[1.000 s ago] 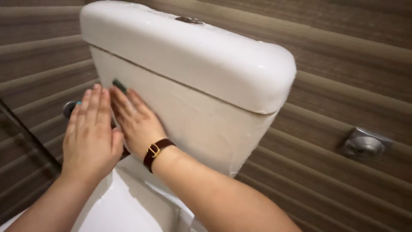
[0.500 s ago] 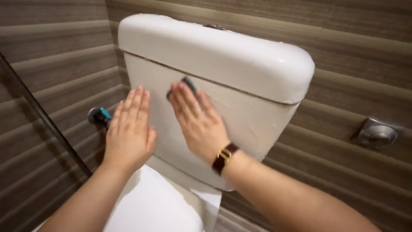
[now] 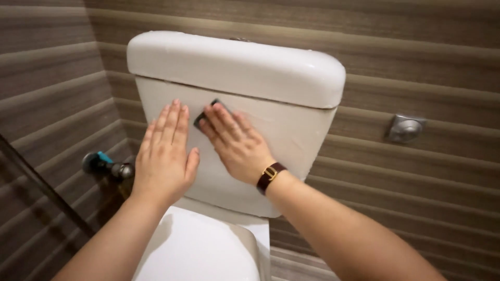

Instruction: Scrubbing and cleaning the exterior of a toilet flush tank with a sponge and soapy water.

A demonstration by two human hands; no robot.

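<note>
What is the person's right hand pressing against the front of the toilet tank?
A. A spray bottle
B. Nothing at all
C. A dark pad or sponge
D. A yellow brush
C: a dark pad peeks out under the fingertips of the right hand, flat on the white tank.

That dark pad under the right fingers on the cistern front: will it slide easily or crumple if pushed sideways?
The dark pad looks thin and lies flat under the right hand, so it is probably soft and light. The white cistern front looks glossy, so the pad likely slides readily. Mostly hidden by fingers, its stiffness is uncertain. The left hand rests flat beside it.
</note>
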